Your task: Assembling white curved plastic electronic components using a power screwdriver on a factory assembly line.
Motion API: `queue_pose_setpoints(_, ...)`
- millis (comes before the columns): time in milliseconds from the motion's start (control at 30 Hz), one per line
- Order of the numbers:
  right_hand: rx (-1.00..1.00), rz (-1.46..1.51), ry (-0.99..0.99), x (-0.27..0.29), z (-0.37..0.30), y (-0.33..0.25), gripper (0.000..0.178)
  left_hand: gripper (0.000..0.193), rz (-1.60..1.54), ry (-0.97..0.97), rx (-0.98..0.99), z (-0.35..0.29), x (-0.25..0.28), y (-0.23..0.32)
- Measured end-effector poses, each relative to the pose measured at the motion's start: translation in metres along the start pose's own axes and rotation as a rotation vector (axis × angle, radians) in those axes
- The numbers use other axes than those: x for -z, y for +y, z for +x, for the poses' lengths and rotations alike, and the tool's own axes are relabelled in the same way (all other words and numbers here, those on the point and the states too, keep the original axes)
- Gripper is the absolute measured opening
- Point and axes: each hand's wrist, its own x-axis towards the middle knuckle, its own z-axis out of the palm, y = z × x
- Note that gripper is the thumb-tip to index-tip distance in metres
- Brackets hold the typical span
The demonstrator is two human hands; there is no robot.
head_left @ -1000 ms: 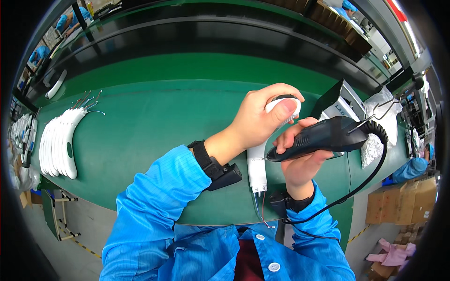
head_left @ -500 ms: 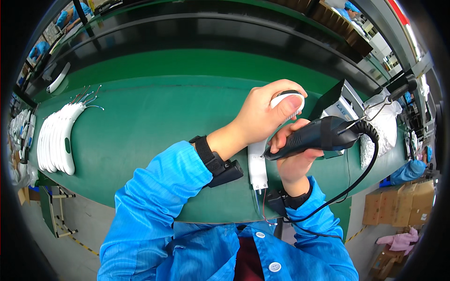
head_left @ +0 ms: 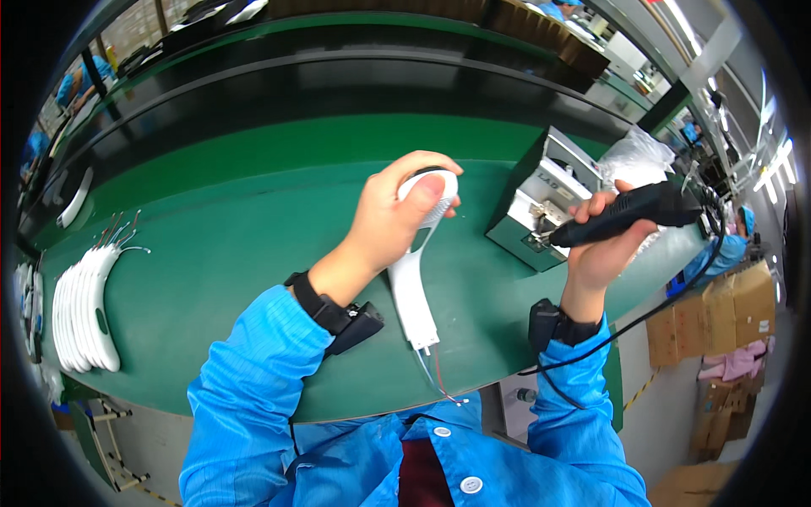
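Note:
My left hand (head_left: 376, 211) is closed around the round head of a white handheld device housing (head_left: 414, 300), thumb on its ribbed face. Its curved handle slants down toward the table's front edge, with thin red and blue wires trailing from the open end. Over to the right, my right hand (head_left: 600, 249) grips a black electric screwdriver (head_left: 634, 213) that lies nearly level. The screwdriver's tip points left, at the small mechanism on the front of a silver-and-black box (head_left: 528, 198); whether it touches cannot be made out. A black cable runs from the tool's rear.
Several white curved housings (head_left: 84, 313) stand in a row at the left, wires at their far ends. Another white piece (head_left: 76, 198) lies behind them. A clear plastic bag (head_left: 638, 160) sits beside the box. Cardboard boxes (head_left: 705, 313) are stacked beyond the table's right side.
My right hand has carried the screwdriver away from the white housing, rightward to the box. The left hand still holds the housing, now more of it visible. The whole view has shifted.

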Motion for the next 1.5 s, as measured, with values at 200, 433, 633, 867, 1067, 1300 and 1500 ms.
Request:
queue_pose_setpoints(200,0.058,-0.051,-0.023,0.018,0.023,0.002,0.075,0.055,0.023,-0.005,0.023,0.005,0.002,-0.001)
queue_pose_setpoints(433,-0.040,-0.102,-0.159,0.009,0.022,0.014,0.075,0.056,-0.009,-0.001,0.027,0.006,0.003,0.000)
queue_pose_setpoints(633,-0.157,-0.077,-0.181,-0.003,0.002,0.014,0.074,0.054,-0.066,-0.004,0.040,0.005,0.004,-0.003)
queue_pose_setpoints(867,-0.298,0.156,-0.270,-0.071,-0.074,0.022,0.088,0.049,-0.082,-0.018,0.021,0.003,0.005,-0.006)
queue_pose_setpoints(1067,-0.453,0.316,-0.375,-0.098,-0.098,0.033,0.098,0.046,-0.076,0.000,0.048,0.003,0.011,-0.006)
queue_pose_setpoints(1300,-0.459,0.221,-0.408,-0.111,-0.105,0.042,0.087,0.038,-0.045,-0.007,0.044,0.007,0.013,-0.001)
queue_pose_setpoints(1500,-0.469,0.301,-0.341,-0.100,-0.113,0.043,0.080,0.029,0.031,0.053,-0.098,0.002,0.005,-0.003)
